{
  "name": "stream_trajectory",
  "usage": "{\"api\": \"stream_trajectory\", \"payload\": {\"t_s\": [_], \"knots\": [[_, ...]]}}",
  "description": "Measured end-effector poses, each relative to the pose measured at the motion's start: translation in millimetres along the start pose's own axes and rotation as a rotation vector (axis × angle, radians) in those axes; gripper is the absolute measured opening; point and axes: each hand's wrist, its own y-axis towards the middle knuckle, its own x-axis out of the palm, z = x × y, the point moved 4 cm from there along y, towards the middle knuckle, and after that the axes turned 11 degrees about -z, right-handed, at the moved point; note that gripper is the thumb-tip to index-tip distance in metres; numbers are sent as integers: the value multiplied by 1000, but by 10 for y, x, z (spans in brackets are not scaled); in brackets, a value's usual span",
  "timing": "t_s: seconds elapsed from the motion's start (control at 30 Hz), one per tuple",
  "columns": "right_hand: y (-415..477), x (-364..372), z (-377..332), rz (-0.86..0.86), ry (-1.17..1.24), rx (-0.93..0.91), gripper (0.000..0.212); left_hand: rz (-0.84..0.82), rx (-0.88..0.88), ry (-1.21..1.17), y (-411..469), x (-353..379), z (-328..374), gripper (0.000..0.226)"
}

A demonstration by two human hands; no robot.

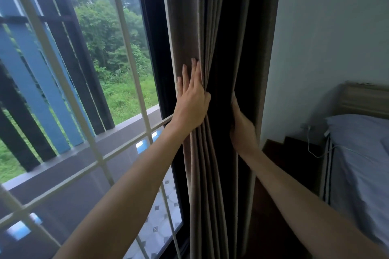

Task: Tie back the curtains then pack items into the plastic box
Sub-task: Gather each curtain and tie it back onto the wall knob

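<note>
Beside the barred window [84, 90], the left hand [190, 101] lies open and flat against the gathered curtain [210, 27], thumb tucked into a fold, while the right hand [242, 126] wraps its far edge, fingers hidden; soft, heavy-looking cloth, best cinched mid-height.

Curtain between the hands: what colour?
Taupe-brown curtain, plain, dark in the folds; head view.
</note>
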Motion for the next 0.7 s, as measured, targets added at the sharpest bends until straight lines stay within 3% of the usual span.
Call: {"api": "stream_trajectory", "payload": {"t_s": [0.3, 0.7], "knots": [[-621, 327, -44, -217, -79, 221, 79, 36, 4, 69, 5, 22, 19, 70], [-910, 584, -148, -215, -172, 355, 90, -60, 96, -272, 78, 157, 126, 71]]}}
